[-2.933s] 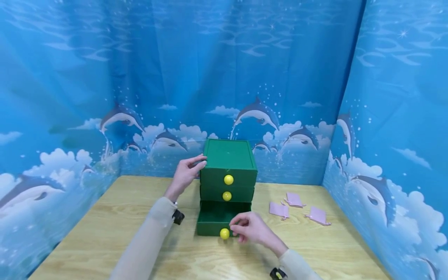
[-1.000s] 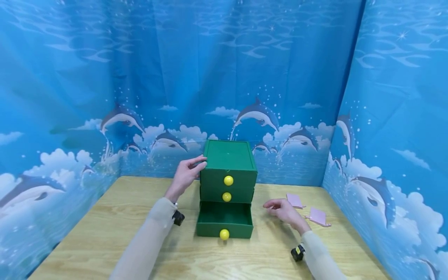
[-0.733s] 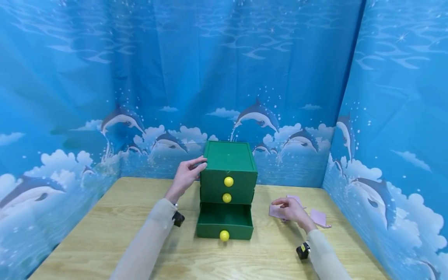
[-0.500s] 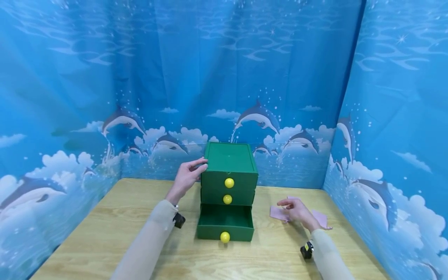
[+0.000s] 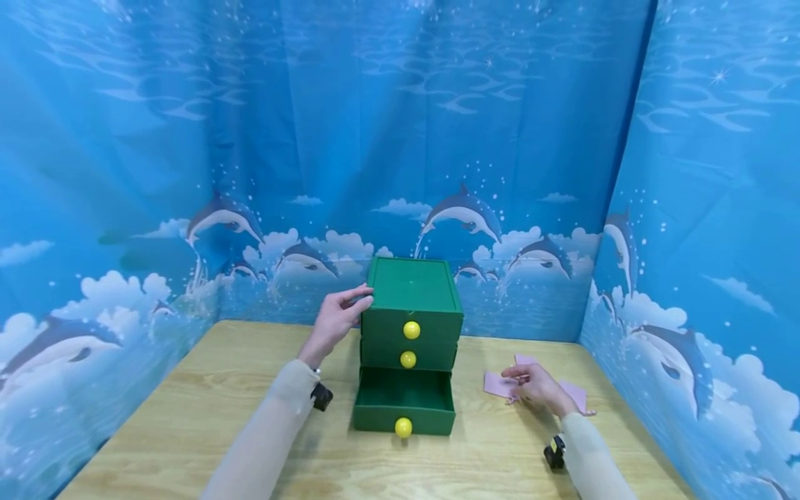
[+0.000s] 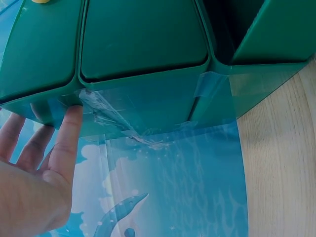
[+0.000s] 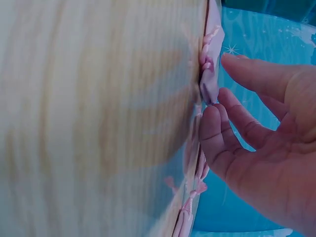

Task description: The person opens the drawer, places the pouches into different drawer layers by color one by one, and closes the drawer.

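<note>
Blue curtains [image 5: 325, 139] printed with dolphins and clouds stand behind and to both sides of a pale wooden table [image 5: 212, 410], and a green chest [image 5: 414, 285] stands upright near the middle of its far part. Its bottom drawer [image 5: 371, 421] is pulled out toward the person; the two above sit in, each with a yellow knob. Three pink pouches lie flat on the table to the right of the chest: the left pouch [image 5: 498, 384] nearest to it, the back pouch [image 5: 524, 360] beyond and a little right, the right pouch [image 5: 576, 396] farthest out. The right hand [image 5: 542, 391] is over this group and clearly the nearer one; its fingertips are at the right end of the left pouch, the end where the cord shows. That pouch seems longer from left to right, its corded end slightly nearer the person, though the fingers cover part of it. Thumb and fingers are bent a little, with a narrow gap between them; whether they touch the cloth I cannot tell. The drawer lies to the left of the left pouch and nearer the person, between the two hands. Across the chest from the pouches, the left hand [image 5: 336, 321] rests its stretched fingertips on the chest's left side near the top, gripping nothing.
</note>
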{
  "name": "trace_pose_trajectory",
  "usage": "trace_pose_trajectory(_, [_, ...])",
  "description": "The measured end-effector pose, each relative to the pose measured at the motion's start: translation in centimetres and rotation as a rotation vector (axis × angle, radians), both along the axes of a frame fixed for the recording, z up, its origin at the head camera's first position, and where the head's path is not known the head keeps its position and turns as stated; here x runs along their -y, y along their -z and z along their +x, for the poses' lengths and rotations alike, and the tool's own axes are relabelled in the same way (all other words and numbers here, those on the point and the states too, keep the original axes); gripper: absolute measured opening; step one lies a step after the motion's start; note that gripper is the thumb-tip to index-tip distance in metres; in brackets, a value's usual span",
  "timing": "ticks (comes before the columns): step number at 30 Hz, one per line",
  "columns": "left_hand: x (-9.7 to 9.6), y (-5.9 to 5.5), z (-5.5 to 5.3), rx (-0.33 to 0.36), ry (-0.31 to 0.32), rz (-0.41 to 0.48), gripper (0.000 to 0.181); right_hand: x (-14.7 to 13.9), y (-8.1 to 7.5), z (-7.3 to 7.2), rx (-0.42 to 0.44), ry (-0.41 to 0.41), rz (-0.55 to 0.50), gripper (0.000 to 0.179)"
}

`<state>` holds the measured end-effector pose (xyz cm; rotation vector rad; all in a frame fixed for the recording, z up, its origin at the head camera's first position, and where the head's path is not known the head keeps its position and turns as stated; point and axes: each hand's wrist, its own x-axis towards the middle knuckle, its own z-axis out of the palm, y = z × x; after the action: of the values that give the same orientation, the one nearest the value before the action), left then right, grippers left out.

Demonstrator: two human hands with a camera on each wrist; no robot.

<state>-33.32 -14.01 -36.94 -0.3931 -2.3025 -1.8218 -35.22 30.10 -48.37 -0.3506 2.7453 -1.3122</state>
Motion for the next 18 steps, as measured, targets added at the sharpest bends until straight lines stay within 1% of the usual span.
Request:
trace_pose_trajectory(4, [-0.04, 0.05, -0.01, 0.013, -0.009, -0.003, 0.040, -0.19, 0.19, 0.05, -0.005, -0.032, -0.015, 0.045])
trace_pose_trajectory(8, [-0.08, 0.10, 0.01, 0.007, -0.004, -0.001, 0.041, -0.41, 0.51, 0.08, 0.016, -0.031, -0.015, 0.045])
trace_pose_trajectory(14, [-0.05, 0.07, 0.02, -0.006, 0.009, 0.005, 0.040, -0.45, 0.67, 0.03, 0.005, -0.009, 0.057, 0.042])
trace_pose_trajectory(18, [0.14, 0.08, 0.05, -0.009, 0.016, 0.007, 0.041, -0.32, 0.59, -0.03, -0.010, -0.053, 0.073, 0.036])
